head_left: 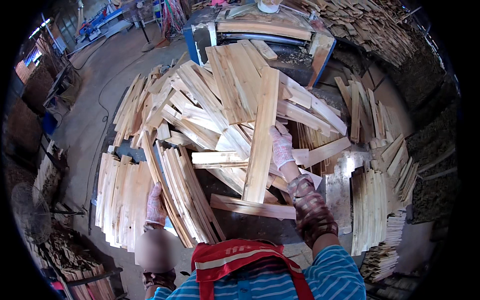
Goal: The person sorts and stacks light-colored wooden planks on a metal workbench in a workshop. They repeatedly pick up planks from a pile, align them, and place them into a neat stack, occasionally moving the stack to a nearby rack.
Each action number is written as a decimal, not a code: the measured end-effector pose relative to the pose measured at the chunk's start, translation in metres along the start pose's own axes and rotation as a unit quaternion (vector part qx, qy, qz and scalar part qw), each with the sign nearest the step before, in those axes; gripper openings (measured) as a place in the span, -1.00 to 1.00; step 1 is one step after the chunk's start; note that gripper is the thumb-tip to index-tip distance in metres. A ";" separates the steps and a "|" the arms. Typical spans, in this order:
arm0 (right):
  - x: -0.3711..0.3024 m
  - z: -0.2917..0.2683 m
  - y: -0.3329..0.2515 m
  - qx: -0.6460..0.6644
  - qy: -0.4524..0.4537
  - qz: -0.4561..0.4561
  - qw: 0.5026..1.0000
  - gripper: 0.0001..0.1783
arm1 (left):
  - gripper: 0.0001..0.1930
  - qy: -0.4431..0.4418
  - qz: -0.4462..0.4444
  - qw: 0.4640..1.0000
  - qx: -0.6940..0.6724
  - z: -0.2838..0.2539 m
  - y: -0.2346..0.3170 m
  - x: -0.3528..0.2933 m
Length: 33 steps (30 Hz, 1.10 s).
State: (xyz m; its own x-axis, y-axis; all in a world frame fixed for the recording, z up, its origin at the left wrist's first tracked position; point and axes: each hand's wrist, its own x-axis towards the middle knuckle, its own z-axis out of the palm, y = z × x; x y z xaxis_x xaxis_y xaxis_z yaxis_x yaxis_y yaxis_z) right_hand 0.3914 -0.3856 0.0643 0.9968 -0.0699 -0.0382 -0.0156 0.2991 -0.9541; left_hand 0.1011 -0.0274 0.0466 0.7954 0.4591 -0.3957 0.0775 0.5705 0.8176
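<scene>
Across a dark work surface [267, 231], pale wooden boards lay in a loose heap [200, 117], crossing one another at many angles. The person's right hand [282, 146], in a light knitted glove, held a long board [261, 145] by its right edge, the fingers closed on the wood about midway along. That board slanted over the middle of the heap, its near end overlapping a shorter board [252, 207] that lay crosswise.

The left hand [156, 206], gloved alike, rested against the left side of a slim board [156, 165] — whether its fingers wrapped around the wood could not be told, and the forearm behind it was blurred. Just to the right of the slim board stood a row of narrow boards [187, 195], packed side by side; to the left of the hand lay a stack of paler boards [120, 200]. Well apart, on the far right, another stack [370, 210] stood in line.

Beyond the heap was a machine with blue sides [325, 62], a white bucket [268, 6] on top — and behind it, to the right, a broad pile of wood pieces [370, 32]. The person wore a red apron [235, 265] over a blue striped shirt [332, 275].
</scene>
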 end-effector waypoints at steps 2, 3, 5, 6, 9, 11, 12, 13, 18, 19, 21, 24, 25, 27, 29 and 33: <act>0.000 0.003 0.002 -0.002 0.023 0.000 1.000 -0.68 | -0.37 -0.030 0.025 0.999 -0.009 0.018 -0.001 0.001; -0.002 0.007 -0.002 -0.011 0.020 0.018 1.000 -0.67 | -0.38 -0.025 0.025 0.999 -0.023 0.013 -0.007 0.008; -0.009 0.018 -0.011 -0.029 0.009 0.061 0.998 -0.62 | -0.45 0.003 0.011 1.000 -0.004 0.014 -0.014 0.022; -0.012 0.017 -0.015 -0.025 0.017 0.070 0.997 -0.61 | -0.51 -0.019 0.028 0.999 -0.031 0.032 -0.015 0.025; -0.021 0.016 -0.019 -0.026 0.035 0.091 0.995 -0.59 | -0.51 -0.048 0.039 0.996 -0.068 0.065 -0.019 0.030; -0.024 0.013 -0.019 -0.037 0.037 0.090 0.995 -0.59 | -0.47 -0.064 0.028 0.995 -0.072 0.078 -0.021 0.033; -0.025 0.009 -0.018 -0.041 0.036 0.091 0.994 -0.59 | -0.41 -0.074 0.017 0.995 -0.067 0.093 -0.018 0.029; -0.025 0.005 -0.017 -0.037 0.019 0.096 0.995 -0.59 | -0.37 -0.067 0.023 0.995 -0.069 0.095 -0.023 0.033; -0.034 -0.008 -0.011 -0.025 -0.037 0.104 0.994 -0.62 | -0.27 -0.071 0.017 0.997 -0.010 0.132 -0.018 0.027; -0.031 -0.023 -0.004 -0.032 -0.052 0.086 0.994 -0.63 | -0.23 -0.097 0.013 0.995 0.019 0.144 -0.013 0.020; -0.024 -0.057 0.030 -0.259 0.020 -0.006 0.966 -0.46 | -0.26 -0.094 -0.014 0.994 0.045 0.163 -0.018 0.016; -0.052 -0.042 0.032 -0.558 -0.039 -0.122 0.820 -0.15 | -0.24 -0.137 0.017 0.988 -0.064 0.163 -0.027 0.022; -0.064 -0.038 0.034 -0.590 -0.036 -0.153 0.792 0.01 | -0.25 -0.152 0.002 0.987 -0.058 0.156 -0.028 0.024; -0.086 -0.035 0.047 -0.697 -0.006 -0.303 0.650 0.13 | -0.23 -0.139 -0.013 0.986 -0.094 0.163 -0.032 0.022; -0.094 -0.031 0.051 -0.700 -0.026 -0.245 0.670 0.19 | -0.33 -0.138 0.007 0.982 -0.127 0.147 -0.044 0.030; -0.080 -0.024 0.043 -0.606 -0.031 -0.085 0.790 0.27 | -0.21 -0.160 -0.091 0.952 -0.246 0.110 -0.036 0.030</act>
State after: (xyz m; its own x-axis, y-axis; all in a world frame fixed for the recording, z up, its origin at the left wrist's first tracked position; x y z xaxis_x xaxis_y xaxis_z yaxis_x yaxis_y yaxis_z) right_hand 0.3092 -0.3897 0.0191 0.9938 0.0471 0.1003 0.0933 -0.8440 -0.5282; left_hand 0.1887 -0.1089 0.0511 0.9439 0.1361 -0.3009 0.0037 0.9067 0.4217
